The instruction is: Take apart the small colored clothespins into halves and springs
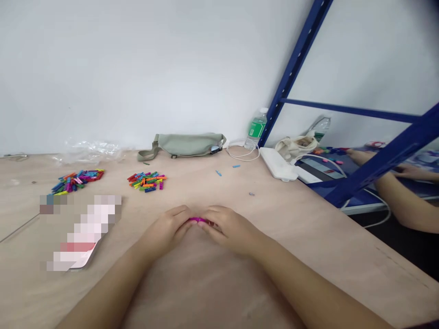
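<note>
My left hand (166,228) and my right hand (228,228) meet at the middle of the plywood table (219,283). Their fingertips pinch a small magenta clothespin (198,220), which lies level and is partly hidden by my fingers. Farther up the table, to the left, are two loose heaps of small multicoloured clothespins (77,181) (147,181). A few small blue pieces (226,169) lie apart from them, to the right of my hands.
A pixelated flat object (82,230) lies at left. A khaki waist bag (181,145), plastic film (89,151), water bottle (256,129) and white power bank (277,163) line the wall. A blue steel shelf frame (295,73) stands at right, with another person's hands (408,171) beyond it.
</note>
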`<state>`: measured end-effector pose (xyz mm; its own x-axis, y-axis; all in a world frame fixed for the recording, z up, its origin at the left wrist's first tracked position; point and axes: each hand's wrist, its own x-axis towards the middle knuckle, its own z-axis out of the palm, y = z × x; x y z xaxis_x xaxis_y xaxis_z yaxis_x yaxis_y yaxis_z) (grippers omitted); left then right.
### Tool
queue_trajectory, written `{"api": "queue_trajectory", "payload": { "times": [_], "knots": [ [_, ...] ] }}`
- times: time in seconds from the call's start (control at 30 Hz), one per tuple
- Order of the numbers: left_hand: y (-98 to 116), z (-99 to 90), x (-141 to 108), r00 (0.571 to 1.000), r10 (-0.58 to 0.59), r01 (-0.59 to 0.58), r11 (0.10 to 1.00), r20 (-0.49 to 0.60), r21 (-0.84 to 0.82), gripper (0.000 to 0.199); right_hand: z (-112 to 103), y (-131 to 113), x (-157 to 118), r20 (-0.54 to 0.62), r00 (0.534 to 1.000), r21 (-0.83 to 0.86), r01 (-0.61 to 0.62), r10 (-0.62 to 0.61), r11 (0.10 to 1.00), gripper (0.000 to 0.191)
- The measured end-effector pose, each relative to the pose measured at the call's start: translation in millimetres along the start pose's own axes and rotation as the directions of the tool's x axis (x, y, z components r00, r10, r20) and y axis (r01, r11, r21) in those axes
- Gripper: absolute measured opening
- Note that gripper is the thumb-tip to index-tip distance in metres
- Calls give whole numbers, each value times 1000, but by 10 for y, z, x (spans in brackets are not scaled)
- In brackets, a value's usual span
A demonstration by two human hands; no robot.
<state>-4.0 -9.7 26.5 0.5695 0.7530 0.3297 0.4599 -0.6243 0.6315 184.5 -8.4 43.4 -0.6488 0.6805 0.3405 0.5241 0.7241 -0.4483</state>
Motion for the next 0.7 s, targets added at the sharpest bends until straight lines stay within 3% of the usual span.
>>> {"api": "queue_trajectory", "payload": {
  "times": [0.3, 0.7],
  "knots": [
    [-5, -19, 13, 996, 86, -85, 996, 30, -41, 26, 36, 0, 7, 101, 993, 30, -57, 54, 998, 20],
    [-78, -25, -16, 998, 68, -68, 998, -15, -8, 24, 28, -5, 20, 130, 990, 75, -55, 45, 996, 24]
  ]
}}
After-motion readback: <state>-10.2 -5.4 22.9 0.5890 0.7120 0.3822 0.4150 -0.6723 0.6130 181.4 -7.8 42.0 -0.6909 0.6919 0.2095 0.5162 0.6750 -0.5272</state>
